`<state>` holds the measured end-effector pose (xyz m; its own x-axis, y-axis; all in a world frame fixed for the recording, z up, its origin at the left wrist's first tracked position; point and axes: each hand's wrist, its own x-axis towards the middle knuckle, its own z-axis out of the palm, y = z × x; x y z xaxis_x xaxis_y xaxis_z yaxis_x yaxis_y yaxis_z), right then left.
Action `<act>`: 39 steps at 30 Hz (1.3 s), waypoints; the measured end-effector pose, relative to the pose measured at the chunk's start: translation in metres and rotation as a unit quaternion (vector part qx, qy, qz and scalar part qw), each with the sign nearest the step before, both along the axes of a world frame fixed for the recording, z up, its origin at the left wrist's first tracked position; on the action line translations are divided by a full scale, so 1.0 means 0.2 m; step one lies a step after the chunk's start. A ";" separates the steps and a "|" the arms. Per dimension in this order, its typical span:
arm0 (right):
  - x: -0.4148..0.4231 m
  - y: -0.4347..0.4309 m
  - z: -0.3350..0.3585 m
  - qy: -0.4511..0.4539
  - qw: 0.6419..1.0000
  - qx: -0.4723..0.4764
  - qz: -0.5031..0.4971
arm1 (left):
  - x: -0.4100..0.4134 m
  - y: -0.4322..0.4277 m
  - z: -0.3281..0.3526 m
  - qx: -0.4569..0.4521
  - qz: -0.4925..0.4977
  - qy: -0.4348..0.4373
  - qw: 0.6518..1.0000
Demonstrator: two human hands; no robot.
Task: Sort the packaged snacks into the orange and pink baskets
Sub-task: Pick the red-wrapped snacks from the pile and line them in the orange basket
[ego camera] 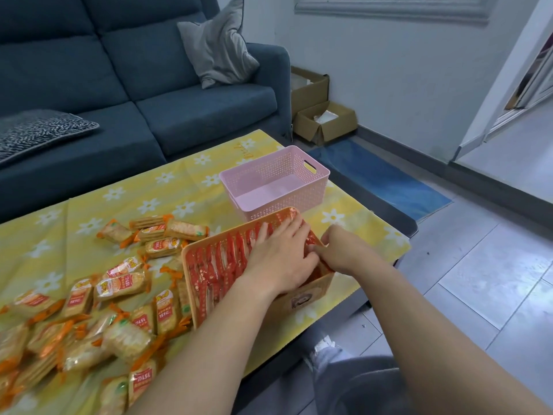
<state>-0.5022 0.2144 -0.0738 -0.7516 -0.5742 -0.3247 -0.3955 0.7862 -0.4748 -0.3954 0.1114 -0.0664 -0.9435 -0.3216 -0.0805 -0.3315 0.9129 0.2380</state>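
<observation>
The orange basket stands near the table's front edge, packed with rows of red snack packets. My left hand lies flat on those packets inside the basket, fingers spread. At the basket's right rim my right hand has its fingers curled down among the red packets; whether it grips one is hidden. Behind it stands the pink basket, with nothing inside. Several orange-wrapped cracker packs are scattered on the table to the left.
A yellow flowered cloth covers the low table. A blue sofa with cushions stands behind it. Cardboard boxes and a blue mat lie on the floor to the right. My knee is below the table's edge.
</observation>
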 end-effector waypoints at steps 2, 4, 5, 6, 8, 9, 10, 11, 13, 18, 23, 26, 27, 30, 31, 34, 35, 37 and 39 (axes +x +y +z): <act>0.01 0.00 0.00 0.034 0.999 -0.004 0.009 | -0.01 0.01 -0.01 -0.005 0.006 -0.029 1.000; 0.00 0.00 0.00 0.061 0.998 -0.027 0.019 | -0.01 0.01 -0.02 -0.013 0.011 -0.031 0.999; 0.00 0.00 0.00 0.060 0.997 -0.036 0.029 | 0.00 0.00 -0.02 -0.010 0.014 -0.039 0.999; 0.00 0.00 -0.01 0.051 0.997 -0.042 0.035 | 0.00 0.00 -0.02 0.000 0.014 -0.049 0.999; 0.00 0.00 -0.01 0.029 0.998 -0.044 0.042 | 0.02 -0.02 0.00 0.038 0.013 -0.060 0.997; 0.00 0.00 -0.01 0.020 0.998 -0.039 0.045 | 0.04 -0.02 0.00 0.059 0.019 -0.050 0.997; 0.00 -0.01 -0.02 0.013 0.998 -0.034 0.046 | 0.07 -0.03 0.01 0.074 0.034 -0.020 0.996; 0.00 -0.01 -0.03 0.006 0.999 -0.030 0.043 | 0.10 -0.03 0.02 0.077 0.065 0.027 0.995; 0.00 -0.02 -0.02 0.005 0.999 -0.030 0.035 | 0.21 -0.05 0.07 0.036 0.194 0.095 0.976; 0.06 -0.03 -0.03 -0.018 0.999 -0.041 0.005 | 0.53 -0.23 0.10 0.101 0.494 0.056 0.862; 0.14 -0.03 0.05 -0.013 0.995 -0.096 -0.031 | 0.67 -0.16 0.16 0.414 0.494 0.145 0.751; 0.22 -0.04 0.15 0.006 0.981 -0.180 -0.071 | 0.74 -0.16 0.18 0.418 0.497 0.172 0.741; 0.25 -0.04 0.19 -0.014 0.972 -0.216 -0.089 | 0.76 -0.17 0.20 0.415 0.497 0.195 0.737; 0.34 -0.08 0.24 -0.077 0.941 -0.314 -0.098 | 0.84 -0.23 0.26 0.402 0.499 0.255 0.724; 0.37 -0.11 0.26 -0.088 0.932 -0.340 -0.088 | 0.87 -0.25 0.29 0.398 0.502 0.265 0.721; 0.41 -0.22 0.30 -0.134 0.903 -0.403 -0.060 | 0.97 -0.35 0.33 0.407 0.533 0.313 0.672; 0.40 -0.29 0.28 -0.140 0.899 -0.412 -0.052 | 1.00 -0.39 0.33 0.413 0.549 0.331 0.647; 0.38 -0.39 0.25 -0.075 0.924 -0.374 -0.006 | 1.04 -0.43 0.34 0.416 0.567 0.363 0.612; 0.37 -0.49 0.19 0.035 0.949 -0.312 0.031 | 1.05 -0.50 0.34 0.402 0.574 0.379 0.605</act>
<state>-0.4281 0.1157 -0.0366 -0.7179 -0.6815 0.1422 -0.4788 0.3350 -0.8115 -0.1844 0.0118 0.0022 -0.0003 -0.9441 -0.3296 -0.1546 -0.3256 0.9328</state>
